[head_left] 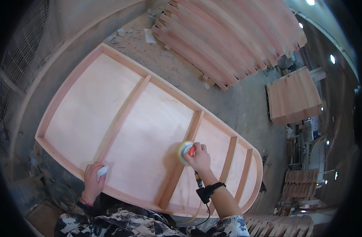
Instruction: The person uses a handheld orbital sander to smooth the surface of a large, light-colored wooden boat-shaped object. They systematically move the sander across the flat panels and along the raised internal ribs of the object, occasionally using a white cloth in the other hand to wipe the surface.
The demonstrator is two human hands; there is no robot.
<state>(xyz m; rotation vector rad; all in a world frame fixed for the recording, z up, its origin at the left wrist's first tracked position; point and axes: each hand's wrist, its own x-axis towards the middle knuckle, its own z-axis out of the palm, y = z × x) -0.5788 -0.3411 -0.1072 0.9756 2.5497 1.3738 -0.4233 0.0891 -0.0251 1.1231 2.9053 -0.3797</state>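
My right hand [200, 159] is closed around a round sander [185, 152] with a red top and a yellow-edged pad. The sander rests at a crossbar [194, 125] of a large pale wooden frame [171, 96], and a hose runs back from it beneath my wrist. At the frame's near edge, beside the end of another crossbar [125, 112], my left hand [93, 183] is closed on a small white rounded thing [102, 171], its kind unclear. The fingers curl over it and partly hide it. A flat panel [147, 128] backs the frame's compartments.
Beyond the frame stands a big stack of curved wooden boards [232, 33]. A smaller wood stack [294, 96] is at the right, with more boards [300, 183] farther off. Round discs [121, 32] litter the floor at the far left, near a wire mesh [27, 55].
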